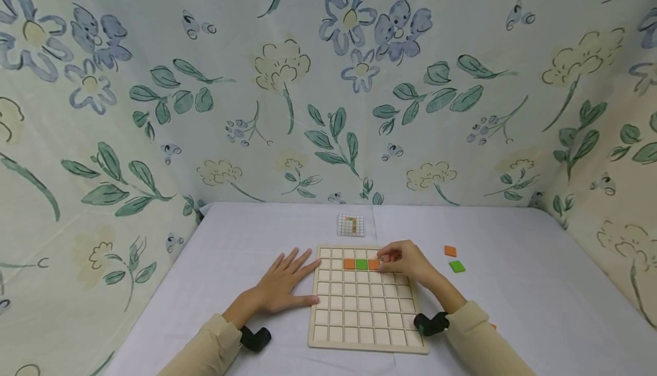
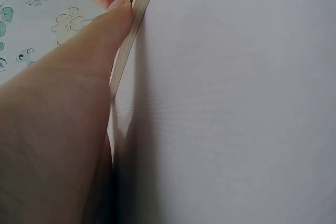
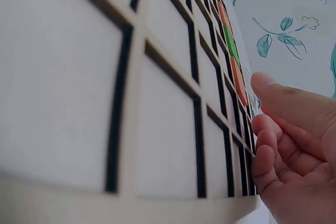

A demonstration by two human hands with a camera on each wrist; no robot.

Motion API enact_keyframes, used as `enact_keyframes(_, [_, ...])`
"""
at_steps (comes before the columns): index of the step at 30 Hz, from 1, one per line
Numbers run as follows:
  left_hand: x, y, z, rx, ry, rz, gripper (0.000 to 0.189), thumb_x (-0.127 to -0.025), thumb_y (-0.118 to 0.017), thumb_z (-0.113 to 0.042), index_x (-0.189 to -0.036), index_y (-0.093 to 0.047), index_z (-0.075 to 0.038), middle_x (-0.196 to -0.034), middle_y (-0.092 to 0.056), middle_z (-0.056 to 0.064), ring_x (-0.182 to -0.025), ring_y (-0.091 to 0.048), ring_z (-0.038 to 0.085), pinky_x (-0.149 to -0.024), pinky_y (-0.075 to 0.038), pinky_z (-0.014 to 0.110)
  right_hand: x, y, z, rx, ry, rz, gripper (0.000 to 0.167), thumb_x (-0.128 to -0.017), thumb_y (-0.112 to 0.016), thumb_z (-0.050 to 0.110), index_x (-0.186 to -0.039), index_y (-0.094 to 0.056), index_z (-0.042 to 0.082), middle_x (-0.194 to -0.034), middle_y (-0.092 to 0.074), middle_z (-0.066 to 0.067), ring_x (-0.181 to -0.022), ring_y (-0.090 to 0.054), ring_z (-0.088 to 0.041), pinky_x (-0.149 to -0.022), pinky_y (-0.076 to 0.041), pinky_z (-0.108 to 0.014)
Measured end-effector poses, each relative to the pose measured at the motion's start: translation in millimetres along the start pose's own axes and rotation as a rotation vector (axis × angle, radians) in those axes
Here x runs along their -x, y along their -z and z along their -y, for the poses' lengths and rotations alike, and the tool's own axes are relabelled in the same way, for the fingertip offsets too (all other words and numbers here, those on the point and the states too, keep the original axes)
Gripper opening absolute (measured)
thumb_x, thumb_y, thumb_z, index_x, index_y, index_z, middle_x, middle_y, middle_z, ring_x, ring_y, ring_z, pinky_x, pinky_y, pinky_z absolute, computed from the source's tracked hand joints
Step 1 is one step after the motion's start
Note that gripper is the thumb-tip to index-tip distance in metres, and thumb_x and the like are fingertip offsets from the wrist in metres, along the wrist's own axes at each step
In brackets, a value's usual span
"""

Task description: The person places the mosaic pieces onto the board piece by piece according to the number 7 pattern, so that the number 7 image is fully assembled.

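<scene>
A square wooden grid board (image 1: 359, 307) lies on the table, with orange (image 1: 349, 264), green (image 1: 361, 265) and second orange (image 1: 374, 265) square tiles side by side in one upper row. My left hand (image 1: 279, 284) lies spread at the board's left side, its thumb and a fingertip at the frame. Over the upper right of the board, my right hand (image 1: 405, 262) has its thumb and forefinger by the rightmost orange tile's outer edge. In the right wrist view that tile (image 3: 238, 80) lies in the grid, with the loosely bent fingers (image 3: 265, 163) beside it.
Behind the board lies a small card (image 1: 351, 225) printed with a colored grid pattern. A loose orange tile (image 1: 450, 251) and a green tile (image 1: 457, 266) lie to the right. Part of another orange piece (image 1: 493, 326) shows by the right sleeve. Floral cloth (image 1: 328, 108) hangs around the table.
</scene>
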State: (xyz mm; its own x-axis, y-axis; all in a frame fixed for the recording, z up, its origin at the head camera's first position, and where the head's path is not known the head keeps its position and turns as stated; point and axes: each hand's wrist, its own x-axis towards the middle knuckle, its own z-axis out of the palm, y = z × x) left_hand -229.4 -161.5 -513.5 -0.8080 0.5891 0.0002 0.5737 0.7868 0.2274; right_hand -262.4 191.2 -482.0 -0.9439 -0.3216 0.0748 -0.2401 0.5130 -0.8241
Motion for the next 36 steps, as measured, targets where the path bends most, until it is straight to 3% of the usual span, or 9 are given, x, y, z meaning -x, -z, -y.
enact_keyframes(7, [-0.5, -1.7, 1.5, 0.0, -0.01, -0.007, 0.09, -0.088, -0.036, -0.082, -0.161, -0.019, -0.032, -0.167, -0.009, 0.002, -0.152, -0.002, 0.034, -0.118, -0.003, 0.059, 5.6, 19.2, -5.0, -0.012, -0.075, -0.051, 0.027, -0.084, -0.081, 0.01, -0.108, -0.074, 0.0, -0.082, -0.062, -0.003, -0.075, -0.054, -0.018, -0.061, -0.047, -0.024])
enact_keyframes(14, [-0.8, -2.3, 2.0, -0.001, -0.009, -0.008, 0.09, -0.088, -0.036, -0.083, -0.161, -0.018, -0.033, -0.167, -0.008, 0.002, -0.152, -0.002, 0.033, -0.118, -0.002, 0.059, 16.9, 46.1, -10.4, -0.007, -0.041, -0.082, 0.032, -0.086, -0.08, 0.012, -0.112, -0.071, -0.003, -0.084, -0.061, -0.006, -0.078, -0.054, -0.02, -0.062, -0.047, -0.024])
enact_keyframes(19, [0.0, -0.7, 1.6, 0.002, -0.01, -0.007, 0.09, -0.088, -0.036, -0.082, -0.161, -0.018, -0.032, -0.167, -0.009, 0.002, -0.152, -0.002, 0.033, -0.118, -0.003, 0.059, 26.5, 66.8, -17.1, 0.023, -0.065, -0.113, 0.037, -0.086, -0.08, 0.016, -0.115, -0.071, -0.003, -0.084, -0.06, -0.007, -0.078, -0.054, -0.02, -0.061, -0.046, -0.025])
enact_keyframes(28, [0.0, 0.2, 0.9, 0.012, -0.014, -0.005, 0.089, -0.089, -0.038, -0.081, -0.161, -0.02, -0.031, -0.167, -0.01, 0.004, -0.152, -0.003, 0.035, -0.117, -0.004, 0.06, 49.6, 101.9, -39.8, 0.092, -0.112, -0.158, 0.041, -0.086, -0.081, 0.022, -0.116, -0.07, -0.004, -0.089, -0.062, -0.008, -0.079, -0.054, -0.018, -0.06, -0.048, -0.028])
enact_keyframes(33, [0.3, 1.5, 0.4, 0.014, -0.017, -0.006, 0.089, -0.089, -0.038, -0.08, -0.161, -0.02, -0.031, -0.167, -0.01, 0.004, -0.151, -0.003, 0.035, -0.117, -0.004, 0.06, 62.4, 113.9, -54.3, 0.125, -0.169, -0.18, 0.044, -0.086, -0.08, 0.021, -0.12, -0.068, -0.004, -0.102, -0.066, -0.011, -0.085, -0.053, -0.02, -0.063, -0.048, -0.028])
enact_keyframes(36, [0.6, 1.2, 0.0, 0.02, -0.017, -0.006, 0.089, -0.089, -0.039, -0.08, -0.161, -0.02, -0.031, -0.167, -0.01, 0.004, -0.152, -0.003, 0.035, -0.117, -0.004, 0.06, 68.8, 118.6, -62.9, 0.13, -0.201, -0.181, 0.046, -0.087, -0.08, 0.021, -0.122, -0.066, -0.006, -0.101, -0.064, -0.011, -0.085, -0.052, -0.021, -0.063, -0.048, -0.028])
